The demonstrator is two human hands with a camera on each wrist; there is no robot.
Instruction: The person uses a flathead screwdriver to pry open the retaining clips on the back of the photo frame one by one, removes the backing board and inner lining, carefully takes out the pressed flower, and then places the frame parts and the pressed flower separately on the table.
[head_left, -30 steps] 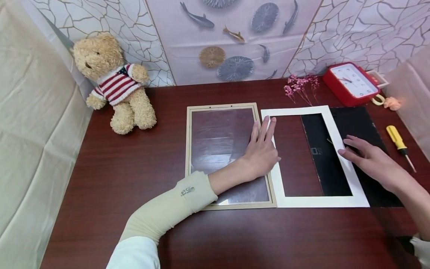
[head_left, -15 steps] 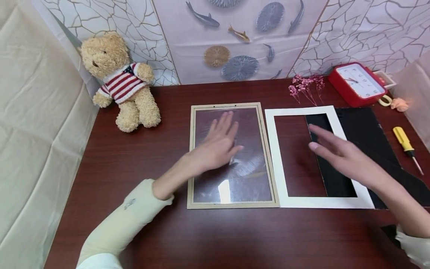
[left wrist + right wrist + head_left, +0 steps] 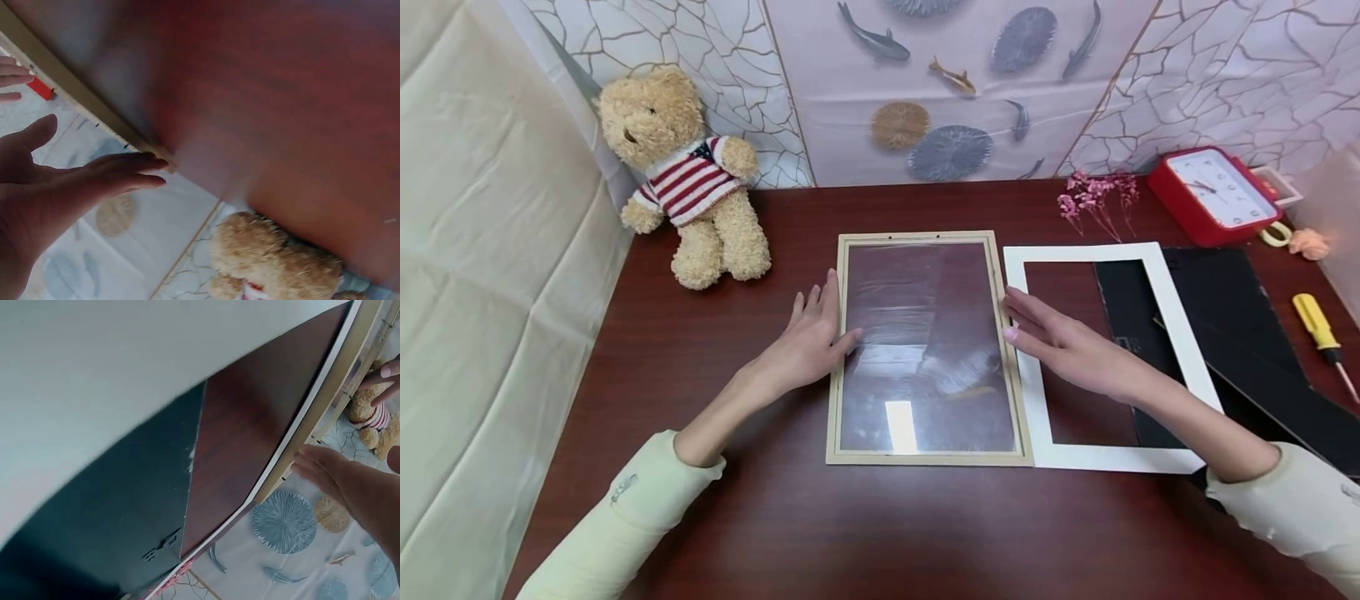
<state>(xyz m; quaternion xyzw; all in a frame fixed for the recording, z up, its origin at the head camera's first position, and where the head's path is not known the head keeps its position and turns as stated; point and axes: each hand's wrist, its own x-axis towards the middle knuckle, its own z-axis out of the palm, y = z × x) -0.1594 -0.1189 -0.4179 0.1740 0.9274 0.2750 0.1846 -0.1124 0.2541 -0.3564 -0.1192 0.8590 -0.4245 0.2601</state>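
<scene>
A light wooden picture frame (image 3: 929, 459) with a clear, shiny pane (image 3: 928, 333) lies flat in the middle of the table. My left hand (image 3: 805, 343) is at the frame's left side, fingers straight and thumb over the edge. At the right side is my right hand (image 3: 1071, 346), its straight fingertips by the frame's right edge. In the right wrist view those fingers (image 3: 319, 465) reach the wooden side. Beneath my right hand lies a white mat board (image 3: 1120, 457) with a rectangular opening, partly over a black backing board (image 3: 1240, 300) that has a stand.
A teddy bear (image 3: 688, 179) sits at the back left. Pink dried flowers (image 3: 1097, 200) and a red clock (image 3: 1217, 196) stand at the back right. A yellow-handled screwdriver (image 3: 1318, 325) lies at the far right, near an orange flower-like piece (image 3: 1309, 244).
My left hand has swung left from between the frame and mat, across the pane, to the frame's left side. My right hand has moved left from the mat's right side to the frame.
</scene>
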